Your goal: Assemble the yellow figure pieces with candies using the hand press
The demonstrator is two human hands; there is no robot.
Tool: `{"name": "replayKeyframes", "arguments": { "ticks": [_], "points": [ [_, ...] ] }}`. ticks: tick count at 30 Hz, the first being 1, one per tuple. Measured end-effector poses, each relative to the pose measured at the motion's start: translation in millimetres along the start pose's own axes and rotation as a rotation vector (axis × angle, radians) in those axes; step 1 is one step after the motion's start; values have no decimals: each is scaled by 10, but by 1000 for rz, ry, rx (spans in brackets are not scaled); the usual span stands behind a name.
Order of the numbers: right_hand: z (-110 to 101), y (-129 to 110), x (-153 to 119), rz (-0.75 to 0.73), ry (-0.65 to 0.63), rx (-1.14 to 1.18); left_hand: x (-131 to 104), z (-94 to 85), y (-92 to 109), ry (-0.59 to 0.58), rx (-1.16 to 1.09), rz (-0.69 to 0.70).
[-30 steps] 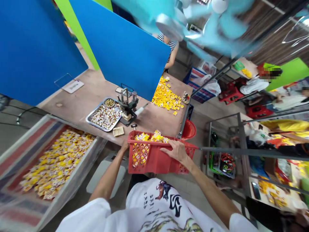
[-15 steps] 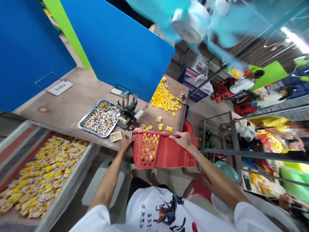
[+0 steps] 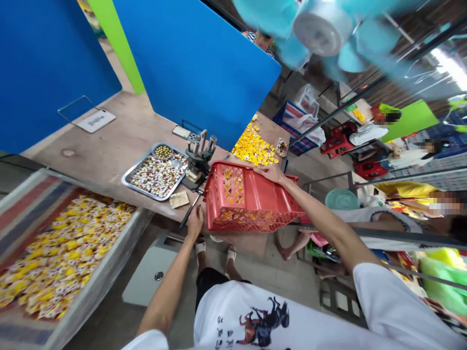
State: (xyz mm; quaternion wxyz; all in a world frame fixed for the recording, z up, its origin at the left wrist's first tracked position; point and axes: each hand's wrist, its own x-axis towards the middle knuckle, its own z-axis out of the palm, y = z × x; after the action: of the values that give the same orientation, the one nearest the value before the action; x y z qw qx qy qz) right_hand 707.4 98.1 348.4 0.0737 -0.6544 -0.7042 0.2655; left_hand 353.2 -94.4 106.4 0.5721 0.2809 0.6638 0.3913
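A red plastic basket (image 3: pixel 255 194) with lattice panels is tipped at the table's front edge, its underside turned toward me. My right hand (image 3: pixel 272 173) is closed over its upper edge. Close by its left end is my left hand (image 3: pixel 196 222), fingers pointing up and loosely apart, with nothing visible in them; whether it touches the basket I cannot tell. A black lever handle (image 3: pixel 188 212) of a small hand press (image 3: pixel 199 160) lies just left of that hand. Small yellow pieces (image 3: pixel 255 146) are spread on the table behind the basket.
Left of the press sits a metal tray (image 3: pixel 127 181) of small white pieces and a dish of gold bits (image 3: pixel 162 151). A lined bin (image 3: pixel 120 253) of yellow pieces stands lower left. Blue partitions (image 3: pixel 197 73) rise behind; a fan (image 3: pixel 323 29) hangs above. People work at right.
The basket has tipped so that its lattice underside faces me, over the table edge. My right hand moved up with it; my left hand came away from the table edge, slightly right and down.
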Motion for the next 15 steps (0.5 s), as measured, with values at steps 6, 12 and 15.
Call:
{"name": "replayKeyframes", "arguments": {
  "ticks": [6, 12, 15],
  "points": [
    [107, -10, 200, -38, -1, -103, -42, 504, -97, -96, -421, -225],
    [227, -93, 340, -57, -79, -125, -277, 516, -299, -189, -763, -362],
    [289, -164, 379, -50, -103, -106, -387, 463, -349, -193, -821, -412]
  ]
}}
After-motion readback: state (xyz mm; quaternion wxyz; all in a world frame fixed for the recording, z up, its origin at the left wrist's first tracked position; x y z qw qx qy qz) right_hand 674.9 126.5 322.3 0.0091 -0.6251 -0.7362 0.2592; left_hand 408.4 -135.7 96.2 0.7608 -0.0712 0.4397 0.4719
